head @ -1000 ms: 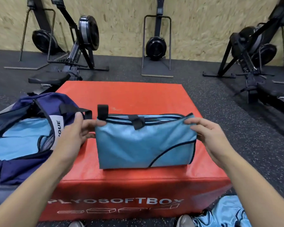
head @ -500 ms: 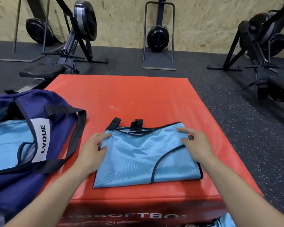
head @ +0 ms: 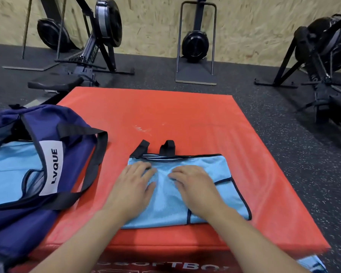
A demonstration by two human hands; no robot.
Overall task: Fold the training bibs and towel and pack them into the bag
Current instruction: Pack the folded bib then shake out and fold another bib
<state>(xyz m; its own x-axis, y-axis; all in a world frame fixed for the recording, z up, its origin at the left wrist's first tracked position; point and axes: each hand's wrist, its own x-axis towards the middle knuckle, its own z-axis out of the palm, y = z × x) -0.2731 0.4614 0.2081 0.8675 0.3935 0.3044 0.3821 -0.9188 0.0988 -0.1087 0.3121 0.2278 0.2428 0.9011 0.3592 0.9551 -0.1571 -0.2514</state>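
Observation:
A folded light-blue training bib [head: 220, 194] with black trim and black straps lies flat on the red plyo box [head: 185, 119]. My left hand [head: 132, 188] presses flat on its left half, fingers straight. My right hand [head: 195, 186] presses flat on its middle, fingers spread. The navy bag [head: 53, 134] marked LVQUE stands open at the left, partly on the box, with light-blue fabric [head: 10, 174] inside it. Another light-blue piece [head: 313, 265] lies on the floor at the bottom right, mostly cut off by the frame edge.
Black rowing machines [head: 98, 36] stand on the dark rubber floor behind the box, one more [head: 323, 52] at the right. An upright machine [head: 195, 42] leans by the chipboard wall. The bag's black strap [head: 98, 154] lies over the box's left side.
The bib, held up by its top corners a second ago, now lies flat on the box. Both hands slid from its outer edges inward and press on its middle.

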